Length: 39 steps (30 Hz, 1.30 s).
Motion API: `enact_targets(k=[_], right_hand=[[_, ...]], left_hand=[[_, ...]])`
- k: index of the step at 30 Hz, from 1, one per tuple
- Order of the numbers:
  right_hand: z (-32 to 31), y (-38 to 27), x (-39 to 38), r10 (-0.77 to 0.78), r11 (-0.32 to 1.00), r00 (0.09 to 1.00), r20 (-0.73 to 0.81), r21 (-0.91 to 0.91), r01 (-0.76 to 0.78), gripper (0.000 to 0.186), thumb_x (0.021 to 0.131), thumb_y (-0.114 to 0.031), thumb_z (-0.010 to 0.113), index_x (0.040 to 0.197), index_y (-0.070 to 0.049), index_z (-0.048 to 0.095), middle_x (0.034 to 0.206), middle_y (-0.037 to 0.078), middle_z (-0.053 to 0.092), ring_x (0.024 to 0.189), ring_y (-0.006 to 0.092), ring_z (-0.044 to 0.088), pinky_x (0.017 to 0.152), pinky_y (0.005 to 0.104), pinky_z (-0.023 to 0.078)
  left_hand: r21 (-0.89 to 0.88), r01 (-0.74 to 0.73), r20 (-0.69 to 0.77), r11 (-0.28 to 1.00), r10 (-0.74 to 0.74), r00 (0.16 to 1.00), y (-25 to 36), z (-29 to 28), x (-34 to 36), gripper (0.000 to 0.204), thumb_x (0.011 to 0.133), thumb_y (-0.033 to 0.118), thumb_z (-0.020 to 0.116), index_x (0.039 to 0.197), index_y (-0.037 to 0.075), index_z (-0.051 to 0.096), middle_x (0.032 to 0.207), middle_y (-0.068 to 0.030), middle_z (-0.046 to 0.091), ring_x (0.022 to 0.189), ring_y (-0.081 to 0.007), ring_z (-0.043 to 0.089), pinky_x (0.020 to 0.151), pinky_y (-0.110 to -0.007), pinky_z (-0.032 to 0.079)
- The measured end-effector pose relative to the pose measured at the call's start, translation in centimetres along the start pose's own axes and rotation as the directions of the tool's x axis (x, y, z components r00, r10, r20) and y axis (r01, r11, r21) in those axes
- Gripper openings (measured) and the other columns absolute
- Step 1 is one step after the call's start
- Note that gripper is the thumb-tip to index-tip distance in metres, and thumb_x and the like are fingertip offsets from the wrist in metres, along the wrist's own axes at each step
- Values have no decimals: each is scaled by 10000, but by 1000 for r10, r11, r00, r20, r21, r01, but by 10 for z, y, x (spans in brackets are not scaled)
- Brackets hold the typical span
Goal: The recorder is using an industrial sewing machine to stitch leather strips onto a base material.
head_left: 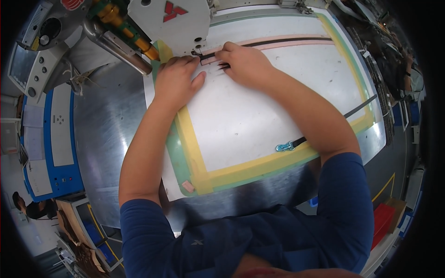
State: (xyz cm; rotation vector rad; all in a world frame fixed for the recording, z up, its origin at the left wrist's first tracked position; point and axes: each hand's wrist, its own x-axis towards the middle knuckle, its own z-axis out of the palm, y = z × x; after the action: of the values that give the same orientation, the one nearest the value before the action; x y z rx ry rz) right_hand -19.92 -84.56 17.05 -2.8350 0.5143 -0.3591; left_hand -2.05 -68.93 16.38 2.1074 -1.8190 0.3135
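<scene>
here, left hand (175,79) and right hand (245,64) fingers pressed flat on black strap (273,42), white template board (259,116)

Two hands (178,81) (245,62), two black straps (278,42) (357,109), one template board (241,116).

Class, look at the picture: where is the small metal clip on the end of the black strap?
In the head view, the metal clip lies on the white template board, lower right, just inside its yellow tape border and beside the person's right forearm.

Left hand (176,81) and right hand (245,65) press a black strap (278,42) onto the white template board (259,116).
</scene>
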Motion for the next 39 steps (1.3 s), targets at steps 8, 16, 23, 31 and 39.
enact_targets(k=[8, 16, 23, 31, 39], right_hand=[[1, -1, 1, 23, 1000, 1000, 7, 4, -23, 337, 895, -150, 691, 1230, -116, 703, 1215, 83, 645, 1056, 318, 700, 878, 453, 583], [0, -6, 0, 8, 1000, 1000, -22, 14, -7, 293, 880, -138, 712, 1166, -75, 728, 1169, 108, 646, 1048, 323, 705, 871, 449, 591], [0, -6, 1, 13, 1000, 1000, -14, 3, -13, 280, 887, -143, 710, 1157, -72, 727, 1172, 110, 646, 1045, 328, 706, 873, 452, 591], [1, -6, 0, 13, 1000, 1000, -19, 4, -13, 271, 886, -142, 708, 1148, -74, 727, 1163, 108, 647, 1038, 328, 706, 863, 453, 592], [0, -9, 2, 4, 1000, 1000, -7, -12, -4, 235, 893, -153, 715, 1102, -47, 711, 1154, 111, 647, 1024, 336, 707, 853, 455, 592]], left_hand=[[37, 41, 79, 998, -44, 996, 7, -8, 2, 439, 942, 354, 686, 1291, 93, 740, 1309, -99, 716, 1210, -319, 645, 1060, -450, 480], [37, 49, 94, 998, -52, 994, 8, -8, 1, 452, 943, 361, 687, 1298, 86, 735, 1309, -97, 716, 1220, -312, 639, 1070, -447, 474], [30, 18, 40, 999, -20, 999, 5, -5, 1, 447, 923, 361, 701, 1270, 81, 741, 1268, -77, 725, 1205, -297, 641, 1046, -464, 489], [28, 34, 60, 999, -36, 998, 8, -6, 2, 451, 934, 361, 698, 1273, 67, 742, 1295, -104, 718, 1216, -315, 640, 1057, -451, 485], [16, -3, -47, 1000, 4, 999, 5, 7, 3, 379, 912, 333, 716, 1180, 71, 771, 1181, -99, 750, 1113, -316, 672, 1011, -446, 504]])
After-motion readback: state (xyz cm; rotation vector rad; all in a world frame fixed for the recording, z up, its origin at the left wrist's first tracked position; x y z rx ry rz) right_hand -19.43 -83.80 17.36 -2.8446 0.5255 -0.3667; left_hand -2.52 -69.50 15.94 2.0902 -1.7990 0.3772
